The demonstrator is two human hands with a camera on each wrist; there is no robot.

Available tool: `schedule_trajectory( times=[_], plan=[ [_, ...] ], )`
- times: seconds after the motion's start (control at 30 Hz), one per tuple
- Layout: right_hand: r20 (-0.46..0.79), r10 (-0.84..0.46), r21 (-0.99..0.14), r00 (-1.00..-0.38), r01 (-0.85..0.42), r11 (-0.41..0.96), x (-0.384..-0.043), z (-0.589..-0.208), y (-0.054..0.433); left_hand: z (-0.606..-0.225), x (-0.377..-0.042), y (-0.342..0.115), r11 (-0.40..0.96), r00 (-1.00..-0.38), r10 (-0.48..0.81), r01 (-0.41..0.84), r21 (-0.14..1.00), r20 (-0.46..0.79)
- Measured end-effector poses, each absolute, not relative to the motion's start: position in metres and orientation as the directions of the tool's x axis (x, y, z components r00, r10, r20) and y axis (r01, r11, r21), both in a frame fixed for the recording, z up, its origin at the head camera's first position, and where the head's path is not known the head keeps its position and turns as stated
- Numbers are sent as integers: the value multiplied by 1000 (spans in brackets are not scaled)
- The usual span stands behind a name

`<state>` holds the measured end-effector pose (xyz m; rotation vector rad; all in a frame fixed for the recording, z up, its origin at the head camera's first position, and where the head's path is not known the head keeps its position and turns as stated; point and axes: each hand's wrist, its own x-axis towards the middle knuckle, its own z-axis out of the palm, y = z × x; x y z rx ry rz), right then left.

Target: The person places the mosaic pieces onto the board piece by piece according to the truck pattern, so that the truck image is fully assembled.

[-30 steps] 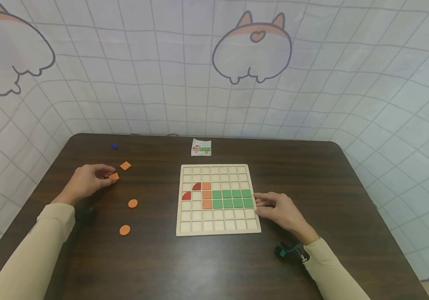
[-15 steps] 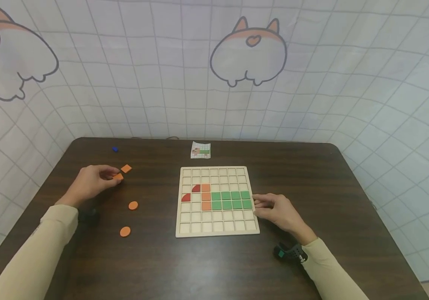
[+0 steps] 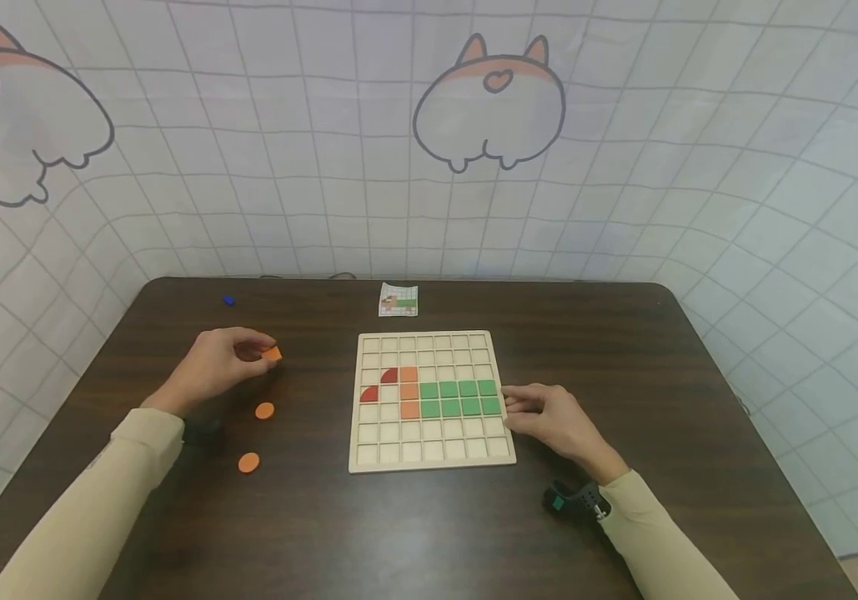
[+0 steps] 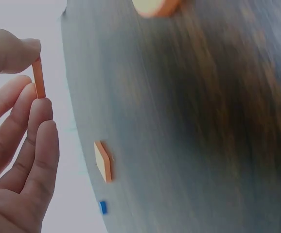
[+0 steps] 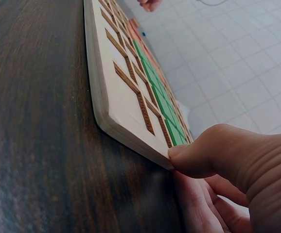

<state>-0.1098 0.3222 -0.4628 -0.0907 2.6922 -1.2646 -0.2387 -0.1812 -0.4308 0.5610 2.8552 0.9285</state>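
My left hand point(image 3: 218, 367) pinches an orange square tile point(image 4: 39, 78) between thumb and fingertips, raised above the table left of the board. On the pale wooden grid board point(image 3: 432, 467), several green square tiles point(image 3: 459, 398) form two rows beside a column of orange squares point(image 3: 408, 392). Two red quarter-round tiles point(image 3: 369, 394) sit left of that column. My right hand point(image 3: 559, 421) holds the board's right edge; in the right wrist view its thumb point(image 5: 194, 158) presses the rim and the fingers lie below.
Two orange round tiles point(image 3: 264, 411) lie near my left hand. Another orange square tile point(image 4: 103, 162) and a small blue piece point(image 3: 228, 301) are farther back. A printed pattern card point(image 3: 398, 300) lies behind the board, on the dark wooden table point(image 3: 429, 533).
My left hand has moved right, carrying the orange square tile, and now mostly hides the other orange square in the head view. My right hand stays at the board's edge.
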Motion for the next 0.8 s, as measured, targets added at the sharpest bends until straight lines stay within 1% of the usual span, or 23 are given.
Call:
schedule_trajectory(
  times=[0.33, 0.57, 0.8],
  plan=[
    [-125, -123, -768, -984, 17, 641, -110, -462, 323, -429, -232, -150, 719, -898, 439, 373, 586, 33],
    [-120, -135, -771, -983, 7, 636, -110, -462, 323, -428, -225, -130, 674, -874, 486, 380, 633, 8],
    [-121, -130, -769, -984, 10, 640, -110, -463, 322, -433, -219, -111, 663, -849, 526, 443, 604, 46]
  ],
)
